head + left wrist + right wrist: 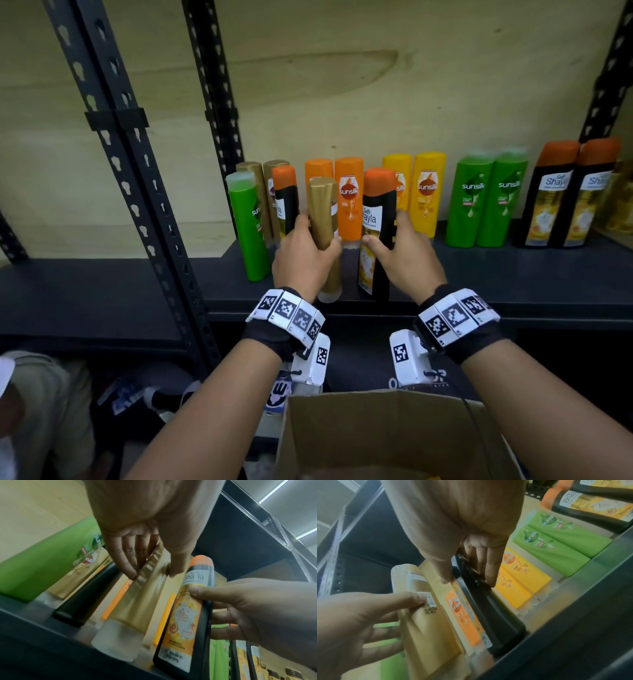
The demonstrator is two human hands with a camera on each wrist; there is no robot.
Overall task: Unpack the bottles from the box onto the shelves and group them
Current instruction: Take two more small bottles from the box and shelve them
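My left hand [308, 253] grips a gold bottle [323, 219] near the front edge of the dark shelf [496, 274]; the left wrist view shows fingers and thumb pinching this gold bottle [145, 591]. My right hand [404, 253] holds a black bottle with an orange cap [378, 219], labelled Shayla, upright beside it; the black bottle [481, 601] sits between thumb and fingers in the right wrist view. Behind stand paired orange bottles [349, 195], yellow bottles [428, 192], green bottles [486, 198] and black Shayla bottles [565, 195]. At the left stand a green bottle [246, 226], gold ones and another black one [286, 198].
An open cardboard box [376, 435] sits below my forearms. Black perforated uprights [137, 192] frame the shelf on the left, with a bare shelf section [85, 294] beyond them. A plywood back panel [376, 85] closes the shelf behind. Another person [34, 411] is at lower left.
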